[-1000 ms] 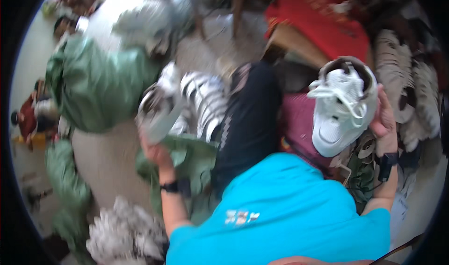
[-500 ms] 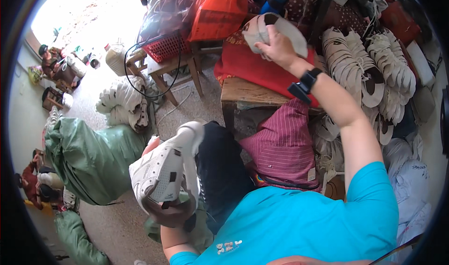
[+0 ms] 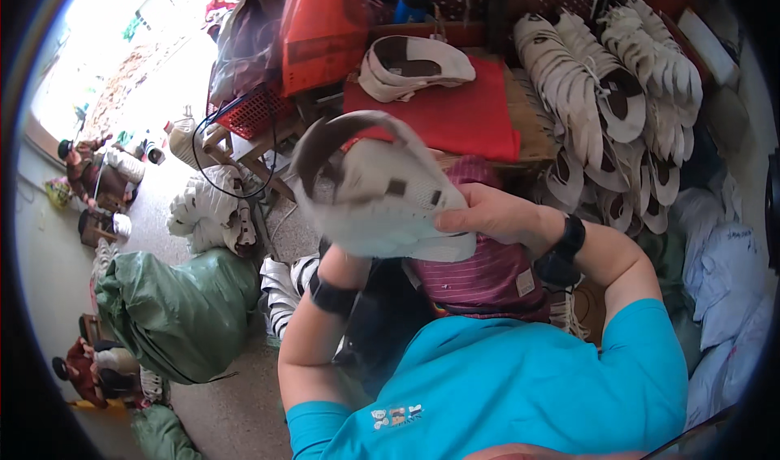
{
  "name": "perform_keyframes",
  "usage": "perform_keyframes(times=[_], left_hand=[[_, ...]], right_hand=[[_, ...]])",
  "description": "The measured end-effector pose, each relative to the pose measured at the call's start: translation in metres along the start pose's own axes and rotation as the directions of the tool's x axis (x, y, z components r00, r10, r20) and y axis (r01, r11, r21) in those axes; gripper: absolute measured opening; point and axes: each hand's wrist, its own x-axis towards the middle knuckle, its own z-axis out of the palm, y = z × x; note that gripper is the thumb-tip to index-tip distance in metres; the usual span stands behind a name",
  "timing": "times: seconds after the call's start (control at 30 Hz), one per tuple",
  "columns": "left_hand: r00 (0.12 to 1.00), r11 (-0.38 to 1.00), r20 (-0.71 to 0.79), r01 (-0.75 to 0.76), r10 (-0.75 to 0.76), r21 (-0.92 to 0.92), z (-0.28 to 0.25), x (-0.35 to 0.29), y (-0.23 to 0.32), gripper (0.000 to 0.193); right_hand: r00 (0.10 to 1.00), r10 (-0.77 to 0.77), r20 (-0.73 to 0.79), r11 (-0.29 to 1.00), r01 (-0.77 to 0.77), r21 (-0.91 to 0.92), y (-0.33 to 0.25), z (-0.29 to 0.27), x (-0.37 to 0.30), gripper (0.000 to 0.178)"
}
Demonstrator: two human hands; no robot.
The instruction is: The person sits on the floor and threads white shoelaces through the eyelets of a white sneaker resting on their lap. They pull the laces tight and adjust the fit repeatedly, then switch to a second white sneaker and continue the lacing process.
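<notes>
A white shoe upper point(image 3: 382, 192) with small dark patches and a brown lining is held up in front of me, slightly blurred. My right hand point(image 3: 491, 214) grips its right end, thumb on the outer face. From below, my left hand point(image 3: 347, 267) reaches up against it and holds it; its fingers are hidden behind the upper. Beyond, a small stack of white uppers point(image 3: 414, 66) with brown lining lies on a red cloth point(image 3: 479, 111) over a wooden bench point(image 3: 532, 127).
Rows of nested white uppers point(image 3: 569, 86) stand at the right. An orange-red bag point(image 3: 325, 34) and a red basket point(image 3: 252, 112) are at the back. To the left are a green sack point(image 3: 183, 310), bundled white uppers point(image 3: 210, 212) and seated people point(image 3: 106, 172).
My right hand has left the white uppers on the red cloth and come down to the upper in my left hand. That upper has risen and turned; the view has shifted.
</notes>
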Motion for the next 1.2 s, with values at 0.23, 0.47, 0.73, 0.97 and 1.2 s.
perform_keyframes(times=[0.23, 0.47, 0.73, 0.97, 1.2], left_hand=[[0.909, 0.913, -0.092, 0.407, -0.406, -0.005, -0.022, 0.017, -0.072, 0.034], [0.876, 0.91, -0.282, 0.325, -0.392, -0.258, 0.031, -0.004, -0.048, 0.045], [0.946, 0.948, -0.323, 0.118, -0.016, 0.297, 0.061, 0.01, -0.066, 0.075], [0.99, 0.943, -0.133, 0.091, -0.05, 0.32, 0.057, 0.013, -0.099, 0.073], [0.975, 0.884, -0.161, 0.206, -0.151, 0.42, 0.05, 0.019, -0.121, 0.075]], right_hand=[[0.899, -0.055, -0.435, 0.961, 0.167, 0.222, 0.044, -0.005, -0.062, 0.045], [0.702, -0.24, -0.67, 0.965, 0.25, -0.085, 0.055, -0.001, -0.089, 0.05], [0.79, -0.162, -0.591, 0.959, -0.014, -0.282, 0.066, 0.013, -0.124, 0.027], [0.566, -0.716, -0.408, 0.411, -0.131, -0.902, 0.052, -0.035, -0.097, 0.036], [0.649, -0.603, -0.464, 0.699, 0.149, -0.7, 0.076, -0.079, -0.039, 0.045]])
